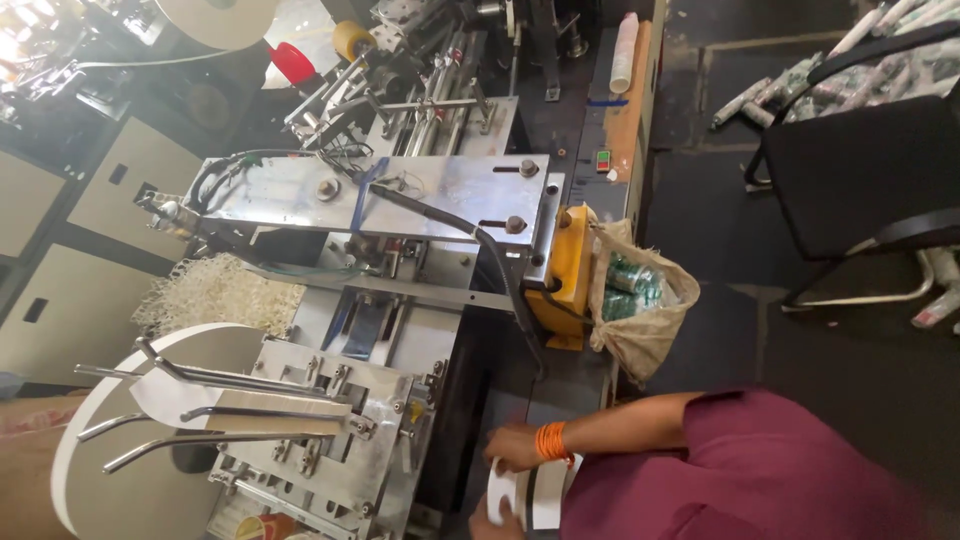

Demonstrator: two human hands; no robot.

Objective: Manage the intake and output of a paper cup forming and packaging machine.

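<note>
While a tan sack (pixel 640 315) of green-printed packs hangs beside the yellow box (pixel 568 275), left hand (pixel 512 447) grips the white paper stack (pixel 530 495) at the machine's (pixel 400 330) foot; right hand (pixel 490 522) mostly hidden, grip unclear.

A person seen from above, at the bottom right. They wear a maroon short-sleeved top (pixel 740 470) that leaves the forearm bare. A stack of thin orange bangles (pixel 551 441) circles one wrist, just behind the hand (pixel 512 447).
</note>
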